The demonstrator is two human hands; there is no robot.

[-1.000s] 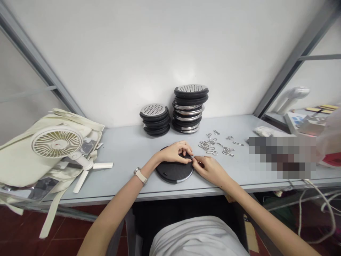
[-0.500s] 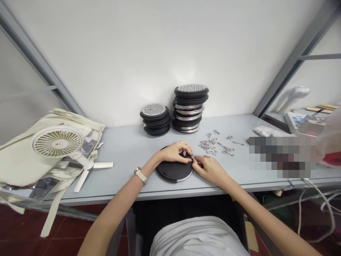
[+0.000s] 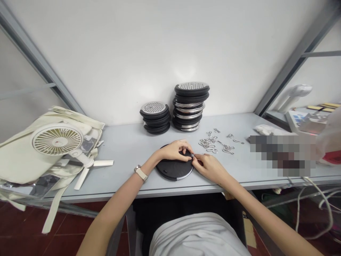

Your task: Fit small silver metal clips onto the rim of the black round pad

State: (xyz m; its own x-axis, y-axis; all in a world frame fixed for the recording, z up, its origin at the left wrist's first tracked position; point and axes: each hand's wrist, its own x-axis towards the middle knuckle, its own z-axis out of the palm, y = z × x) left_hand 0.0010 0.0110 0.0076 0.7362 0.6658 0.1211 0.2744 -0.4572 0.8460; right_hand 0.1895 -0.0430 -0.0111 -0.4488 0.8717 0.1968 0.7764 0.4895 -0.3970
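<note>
A round black disc with a bright metal edge along its lower right lies flat near the table's front. My left hand rests over its upper part, fingers curled. Its thumb and fingertips close around a small metal clip at the disc's right edge. From the other side, my right hand pinches that clip between thumb and forefinger. Fingers cover most of the clip. Right of the disc, several loose metal clips are scattered on the table.
Behind stand a short stack of black-rimmed perforated discs and a taller stack. A white fan and a cream bag occupy the left end. At right are a white crumpled item, a blurred patch and cables.
The view has shifted slightly. Both hands stay at the disc's right edge, with only slight finger movement around the metal clip.
</note>
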